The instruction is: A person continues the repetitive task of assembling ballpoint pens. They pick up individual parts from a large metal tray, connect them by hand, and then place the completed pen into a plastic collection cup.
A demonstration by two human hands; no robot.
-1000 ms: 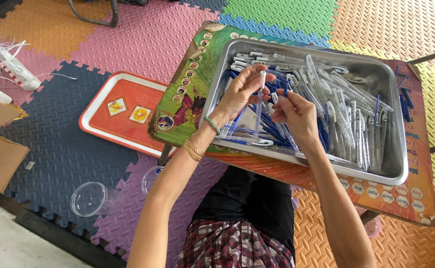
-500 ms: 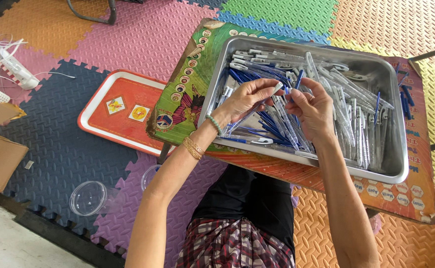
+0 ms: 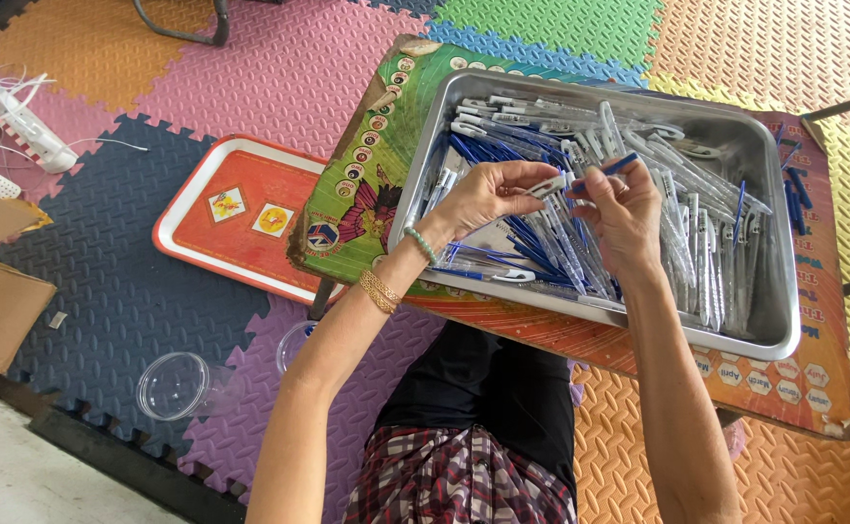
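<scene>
- Hands meet above steel tray of pen parts: left hand pinches clear barrel, right hand pinches blue refill.
- Both parts look light, slick, thin; best gripped mid-length with fingertips.

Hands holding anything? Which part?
Left hand pinches a clear pen barrel near its white clip end; right hand holds a blue refill by its lower end.

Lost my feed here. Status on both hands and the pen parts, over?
Left hand pinching white pen piece. Right hand holding blue refill at it. Both over metal tray; nothing blocking.
</scene>
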